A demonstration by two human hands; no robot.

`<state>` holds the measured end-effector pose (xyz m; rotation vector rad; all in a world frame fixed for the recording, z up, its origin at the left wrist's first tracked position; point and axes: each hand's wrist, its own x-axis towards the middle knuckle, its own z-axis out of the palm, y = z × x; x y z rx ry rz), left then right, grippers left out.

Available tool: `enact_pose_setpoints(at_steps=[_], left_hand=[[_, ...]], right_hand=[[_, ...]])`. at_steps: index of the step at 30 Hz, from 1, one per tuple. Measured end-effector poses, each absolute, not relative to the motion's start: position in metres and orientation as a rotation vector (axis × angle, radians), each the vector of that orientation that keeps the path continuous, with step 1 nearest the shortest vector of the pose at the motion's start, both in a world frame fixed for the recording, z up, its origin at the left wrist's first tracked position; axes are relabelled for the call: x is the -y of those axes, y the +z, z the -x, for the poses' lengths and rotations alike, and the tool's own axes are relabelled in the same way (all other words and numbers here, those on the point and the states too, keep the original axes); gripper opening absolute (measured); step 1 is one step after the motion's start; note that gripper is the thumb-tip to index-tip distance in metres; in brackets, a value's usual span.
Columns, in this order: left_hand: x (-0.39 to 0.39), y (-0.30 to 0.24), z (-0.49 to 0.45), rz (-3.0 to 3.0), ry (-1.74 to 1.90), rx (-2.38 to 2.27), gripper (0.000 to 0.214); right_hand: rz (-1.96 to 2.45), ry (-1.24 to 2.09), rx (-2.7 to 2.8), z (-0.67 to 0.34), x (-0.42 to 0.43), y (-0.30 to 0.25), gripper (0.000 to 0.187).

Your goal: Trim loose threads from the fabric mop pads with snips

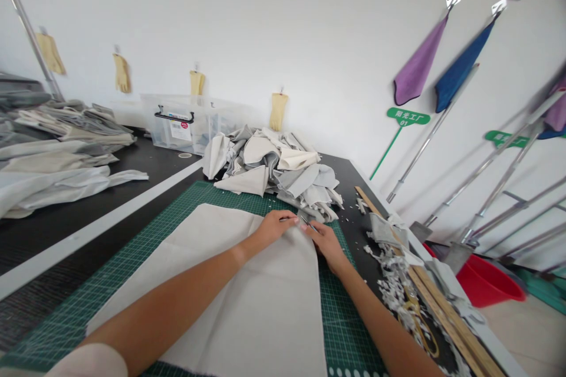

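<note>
The white cloth [265,306] lies flat on the green cutting mat [137,253], spreading from the fingers back toward the person and off to the left; its right edge runs near-to-far, ending at the far right corner, where both hands meet. The left hand [277,222] reaches across the cloth, fingers seemingly pinching that corner; the right hand [326,241], nearer the right edge, has its fingers closed on a slim tool [306,221] (too small to identify). Which way the long axis runs, I cannot tell.
</note>
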<state>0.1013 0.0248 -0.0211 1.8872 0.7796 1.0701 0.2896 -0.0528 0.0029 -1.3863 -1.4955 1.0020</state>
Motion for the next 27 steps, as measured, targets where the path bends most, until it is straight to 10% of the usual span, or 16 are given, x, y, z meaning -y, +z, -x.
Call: enact_pose_setpoints(at_steps=[12, 27], left_hand=[[-0.020, 0.040, -0.080, -1.926, 1.486, -1.028, 0.024], [0.012, 0.119, -0.062, -2.143, 1.489, -1.002, 0.022]], right_hand=[[1.270, 1.541, 1.222, -0.273, 0.072, 0.037, 0.057], [1.271, 1.315, 1.285, -0.282, 0.083, 0.093, 0.042]])
